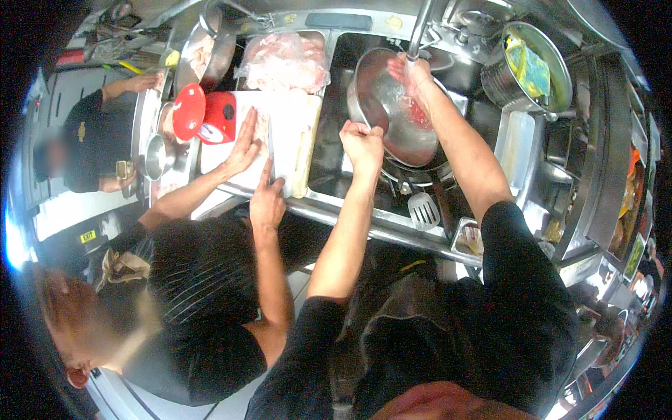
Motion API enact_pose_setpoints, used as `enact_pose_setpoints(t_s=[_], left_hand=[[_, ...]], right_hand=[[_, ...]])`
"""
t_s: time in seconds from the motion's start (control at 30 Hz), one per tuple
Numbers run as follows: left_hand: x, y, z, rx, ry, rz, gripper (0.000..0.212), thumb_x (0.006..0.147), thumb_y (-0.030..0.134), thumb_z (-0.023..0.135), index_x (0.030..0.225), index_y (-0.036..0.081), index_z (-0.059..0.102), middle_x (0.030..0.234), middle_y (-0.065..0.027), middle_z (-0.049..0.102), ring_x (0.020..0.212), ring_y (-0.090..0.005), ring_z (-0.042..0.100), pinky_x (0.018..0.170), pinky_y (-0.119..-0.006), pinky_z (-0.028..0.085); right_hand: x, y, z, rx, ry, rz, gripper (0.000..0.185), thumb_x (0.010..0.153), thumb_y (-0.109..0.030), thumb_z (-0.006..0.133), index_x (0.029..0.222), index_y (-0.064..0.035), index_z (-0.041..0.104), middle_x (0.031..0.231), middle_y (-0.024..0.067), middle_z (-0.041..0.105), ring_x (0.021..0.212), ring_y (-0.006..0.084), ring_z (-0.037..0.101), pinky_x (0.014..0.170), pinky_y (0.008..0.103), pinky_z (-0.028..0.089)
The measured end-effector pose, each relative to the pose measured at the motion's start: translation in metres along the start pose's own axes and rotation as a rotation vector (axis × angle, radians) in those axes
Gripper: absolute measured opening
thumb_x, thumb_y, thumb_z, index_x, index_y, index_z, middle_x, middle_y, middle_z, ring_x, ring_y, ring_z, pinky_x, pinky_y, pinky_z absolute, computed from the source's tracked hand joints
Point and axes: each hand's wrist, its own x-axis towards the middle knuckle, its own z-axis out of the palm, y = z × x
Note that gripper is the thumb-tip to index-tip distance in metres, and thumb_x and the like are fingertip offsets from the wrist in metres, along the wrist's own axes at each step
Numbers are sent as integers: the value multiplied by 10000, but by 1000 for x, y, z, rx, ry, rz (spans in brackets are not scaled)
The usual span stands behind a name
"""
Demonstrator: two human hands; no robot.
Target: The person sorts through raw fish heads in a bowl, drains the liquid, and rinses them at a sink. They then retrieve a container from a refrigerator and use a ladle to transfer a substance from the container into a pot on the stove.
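My left hand (363, 147) is closed on the near left rim of a large metal bowl (362, 79), which is tilted in the sink (336, 121). At the faucet (420, 31), my right hand (417, 79) is over the bowl's far right part, below the spout, its fingers apart. Whether it touches the spout is unclear. Inside the bowl are water and something reddish (418, 113). Under the bowl is a round dark-rimmed vessel, mostly hidden. A slotted metal spatula (423, 211) lies at the sink's near edge.
On my left, a co-worker's hands (268, 202) use a knife (271, 139) on a white cutting board (294, 126), beside a red kitchen scale (220, 116) and bagged raw meat (286, 60). A metal pot (493, 84) with a sponge (530, 68) stands right. Another person (81, 136) is far left.
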Motion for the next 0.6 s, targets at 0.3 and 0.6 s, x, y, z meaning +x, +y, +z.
enact_pose_setpoints(t_s=[0.3, 0.6], left_hand=[[17, 27, 2, 183, -70, 180, 215, 670, 40, 702, 676, 22, 488, 1252, -325, 527, 1248, -420, 507, 1045, -422, 399], [7, 55, -4, 336, 6, 328, 169, 688, 37, 674, 693, 10, 507, 1261, -341, 510, 1266, -433, 481, 1059, -444, 383]], right_hand=[[-9, 2, -10, -5, -309, 206, 183, 981, -87, 474, 1038, 43, 590, 950, 164, 658, 919, 276, 676, 869, 414, 584], [-7, -11, 4, 82, -125, -139, 65, 936, -85, 569, 968, -47, 611, 889, 71, 646, 729, 202, 637, 665, 344, 561]])
